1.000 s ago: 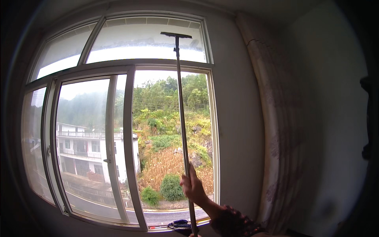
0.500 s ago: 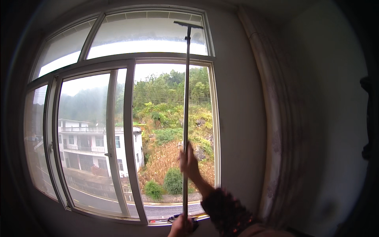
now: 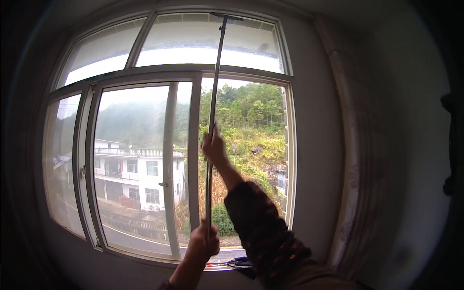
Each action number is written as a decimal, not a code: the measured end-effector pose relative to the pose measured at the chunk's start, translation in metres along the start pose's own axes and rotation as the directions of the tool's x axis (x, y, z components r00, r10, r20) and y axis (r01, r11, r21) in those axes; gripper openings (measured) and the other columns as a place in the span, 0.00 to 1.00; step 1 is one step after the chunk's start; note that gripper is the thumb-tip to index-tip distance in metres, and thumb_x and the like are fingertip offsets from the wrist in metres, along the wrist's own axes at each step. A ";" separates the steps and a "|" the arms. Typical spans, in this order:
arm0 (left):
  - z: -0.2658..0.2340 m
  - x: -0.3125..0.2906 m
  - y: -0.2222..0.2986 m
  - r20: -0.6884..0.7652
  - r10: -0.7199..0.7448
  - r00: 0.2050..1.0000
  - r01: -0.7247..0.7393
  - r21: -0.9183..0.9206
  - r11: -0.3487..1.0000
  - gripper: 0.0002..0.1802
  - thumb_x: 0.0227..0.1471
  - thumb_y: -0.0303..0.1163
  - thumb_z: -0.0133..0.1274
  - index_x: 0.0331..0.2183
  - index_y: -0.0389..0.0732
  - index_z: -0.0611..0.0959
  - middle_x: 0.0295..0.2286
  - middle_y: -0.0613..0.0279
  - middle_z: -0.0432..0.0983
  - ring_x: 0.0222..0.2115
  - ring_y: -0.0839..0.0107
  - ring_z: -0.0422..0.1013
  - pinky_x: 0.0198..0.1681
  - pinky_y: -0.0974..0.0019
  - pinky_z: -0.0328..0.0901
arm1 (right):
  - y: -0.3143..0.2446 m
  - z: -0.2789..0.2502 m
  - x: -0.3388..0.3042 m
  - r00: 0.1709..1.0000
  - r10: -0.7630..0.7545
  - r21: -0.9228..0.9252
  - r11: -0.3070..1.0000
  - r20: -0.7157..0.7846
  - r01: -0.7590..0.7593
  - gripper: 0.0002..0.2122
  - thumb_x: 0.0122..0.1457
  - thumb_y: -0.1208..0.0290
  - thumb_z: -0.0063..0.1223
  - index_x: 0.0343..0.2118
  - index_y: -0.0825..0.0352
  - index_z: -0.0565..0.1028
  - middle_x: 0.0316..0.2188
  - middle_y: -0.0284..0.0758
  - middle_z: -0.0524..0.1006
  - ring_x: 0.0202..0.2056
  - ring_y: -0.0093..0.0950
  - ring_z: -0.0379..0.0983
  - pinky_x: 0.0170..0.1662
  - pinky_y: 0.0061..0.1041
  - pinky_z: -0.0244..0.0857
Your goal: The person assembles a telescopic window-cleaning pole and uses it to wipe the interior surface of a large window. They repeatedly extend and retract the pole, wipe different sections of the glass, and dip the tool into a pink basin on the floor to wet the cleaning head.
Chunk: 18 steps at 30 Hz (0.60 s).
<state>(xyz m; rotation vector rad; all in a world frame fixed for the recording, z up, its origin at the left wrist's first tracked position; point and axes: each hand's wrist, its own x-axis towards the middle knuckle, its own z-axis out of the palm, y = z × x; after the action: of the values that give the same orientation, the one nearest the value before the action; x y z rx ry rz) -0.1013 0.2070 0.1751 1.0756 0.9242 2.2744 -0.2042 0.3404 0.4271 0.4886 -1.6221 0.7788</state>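
A long-handled window squeegee (image 3: pixel 214 94) stands nearly upright in front of the window, its pole leaning slightly left at the base. Its dark, wide head (image 3: pixel 226 17) is at the top edge of the upper window pane (image 3: pixel 186 41). Partway up the pole, my right hand (image 3: pixel 214 147) is closed around it, the arm in a dark patterned sleeve. Lower down, near the pole's bottom end, my left hand (image 3: pixel 204 241) grips it in a fist. The pole's lowest end is hidden by that hand.
A sliding window sash (image 3: pixel 133 169) fills the left part of the frame. On the sill lies a dark bundle with some coloured items (image 3: pixel 239 263). A gathered curtain (image 3: pixel 350 145) hangs at the right along the wall. Outside are a white building and a green hillside.
Both hands have risen with the squeegee, and its head has gone up to the pane's top edge. The window has shifted right in view, leaving the squeegee farther left on it.
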 end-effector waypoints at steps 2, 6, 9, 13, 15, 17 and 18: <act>-0.027 -0.056 -0.015 -0.140 -0.074 0.987 0.096 0.155 0.983 0.30 0.56 0.63 0.36 0.25 0.46 0.71 0.10 0.66 0.59 0.08 0.73 0.54 0.11 0.67 0.50 | -0.016 0.027 -0.089 0.998 0.049 0.106 0.993 0.044 -0.054 0.26 0.64 0.68 0.39 0.62 0.70 0.49 0.17 0.35 0.73 0.17 0.27 0.72 0.18 0.26 0.67; -0.057 -0.204 -0.058 -0.378 -0.160 0.912 0.209 0.093 0.974 0.31 0.60 0.57 0.34 0.16 0.45 0.70 0.06 0.68 0.57 0.05 0.76 0.52 0.08 0.73 0.47 | -0.074 0.052 -0.266 0.990 0.069 0.434 0.893 0.119 -0.115 0.29 0.63 0.75 0.41 0.64 0.65 0.44 0.21 0.31 0.70 0.18 0.19 0.68 0.18 0.18 0.62; -0.064 -0.229 -0.046 -0.484 -0.127 0.866 0.229 0.158 0.960 0.31 0.60 0.56 0.35 0.16 0.45 0.71 0.06 0.67 0.59 0.05 0.76 0.54 0.08 0.73 0.47 | -0.101 0.062 -0.286 0.959 0.134 0.487 0.839 0.248 -0.243 0.29 0.64 0.73 0.41 0.65 0.60 0.43 0.21 0.31 0.70 0.16 0.17 0.66 0.16 0.18 0.61; -0.061 -0.144 0.055 -0.421 0.014 0.907 0.126 0.302 0.945 0.33 0.56 0.64 0.37 0.29 0.40 0.76 0.12 0.65 0.63 0.10 0.71 0.62 0.13 0.66 0.60 | -0.101 0.101 -0.112 0.977 0.142 0.378 0.905 0.161 -0.194 0.25 0.63 0.69 0.41 0.61 0.60 0.48 0.18 0.34 0.71 0.12 0.22 0.66 0.12 0.22 0.61; -0.057 -0.091 0.114 -0.206 0.120 0.971 -0.062 0.269 0.961 0.31 0.61 0.58 0.33 0.33 0.38 0.73 0.11 0.68 0.61 0.08 0.74 0.57 0.12 0.68 0.53 | -0.105 0.123 -0.009 0.988 0.039 0.436 0.895 0.147 -0.100 0.21 0.62 0.69 0.42 0.57 0.61 0.53 0.18 0.37 0.72 0.13 0.27 0.68 0.13 0.28 0.64; -0.060 -0.062 0.148 -0.070 0.168 0.983 -0.155 0.158 0.975 0.30 0.61 0.57 0.34 0.33 0.38 0.73 0.13 0.71 0.58 0.09 0.78 0.53 0.11 0.71 0.48 | -0.109 0.148 0.050 0.998 0.028 0.254 0.966 0.053 -0.040 0.24 0.61 0.70 0.45 0.57 0.65 0.52 0.21 0.40 0.74 0.16 0.29 0.71 0.15 0.29 0.65; -0.067 -0.058 0.157 -0.068 0.149 0.986 -0.140 0.122 0.983 0.29 0.61 0.57 0.34 0.31 0.40 0.73 0.12 0.72 0.56 0.08 0.78 0.51 0.11 0.71 0.47 | -0.108 0.157 0.058 0.998 0.041 0.208 0.977 0.044 -0.049 0.27 0.60 0.70 0.46 0.59 0.67 0.49 0.20 0.40 0.74 0.17 0.29 0.71 0.16 0.28 0.65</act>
<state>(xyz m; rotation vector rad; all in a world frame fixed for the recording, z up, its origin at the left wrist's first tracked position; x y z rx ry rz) -0.1382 0.0391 0.2305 1.1455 1.0530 2.4211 -0.2494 0.1590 0.4973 0.6220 -1.6006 0.9847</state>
